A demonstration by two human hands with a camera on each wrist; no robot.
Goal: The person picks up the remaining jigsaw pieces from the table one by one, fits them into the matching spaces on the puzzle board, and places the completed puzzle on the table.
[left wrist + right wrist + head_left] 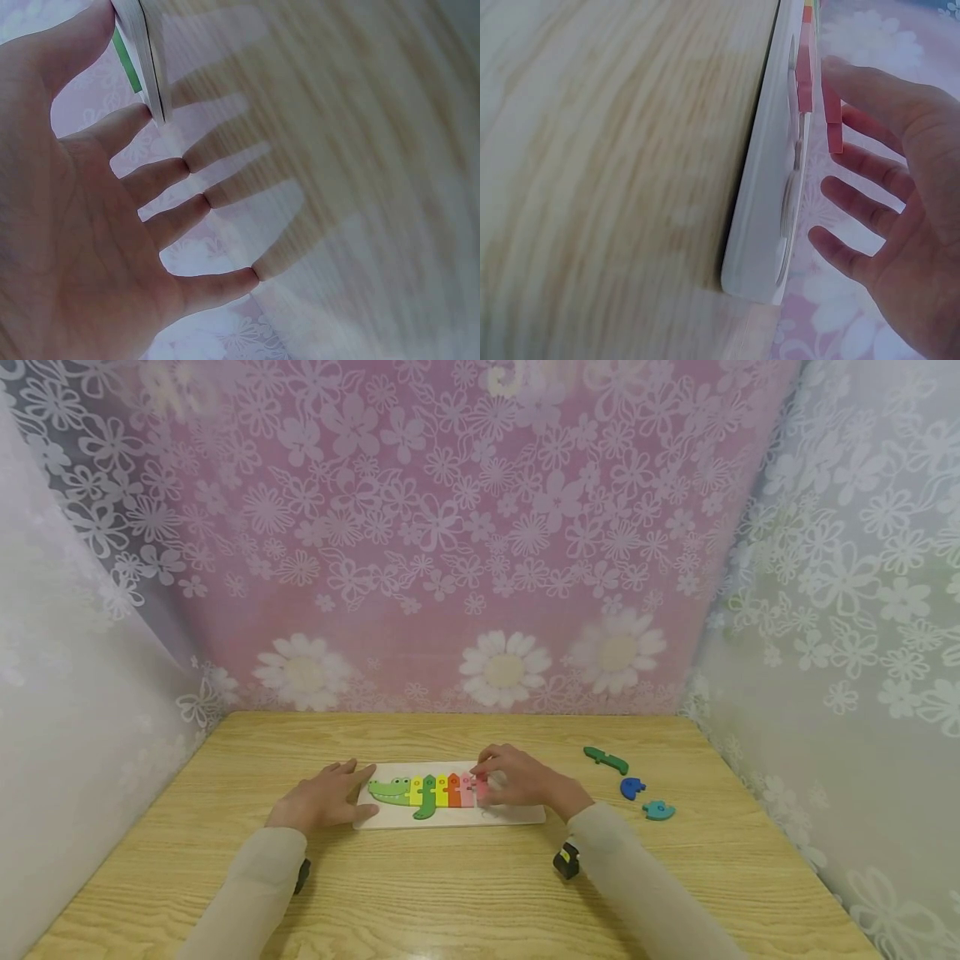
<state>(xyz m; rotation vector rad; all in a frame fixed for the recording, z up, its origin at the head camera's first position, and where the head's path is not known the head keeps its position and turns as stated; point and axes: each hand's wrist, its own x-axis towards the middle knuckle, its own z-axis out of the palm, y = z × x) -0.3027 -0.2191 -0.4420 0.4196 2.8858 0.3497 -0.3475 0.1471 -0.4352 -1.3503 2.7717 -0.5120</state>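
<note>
A pale wooden puzzle board (450, 818) lies on the table, with a crocodile of coloured pieces fitted in from its green head (389, 790) through yellow, green and orange to a pink piece (467, 792). Thumb and index finger of my left hand (322, 797) rest at the board's left end; its other fingers are spread, tips on the table. My right hand (516, 779) pinches a pinkish-red puzzle piece (832, 112) between thumb and fingers. That piece is just above the board, beside the pink one, with a gap showing in the right wrist view. Bare recesses (788, 206) show at the board's right end.
Loose puzzle pieces lie right of the board: a long dark green one (606, 760), a blue one (632, 788) and a turquoise one (658, 811). Floral curtains (480, 568) enclose the wooden table (420, 893) at the back and sides.
</note>
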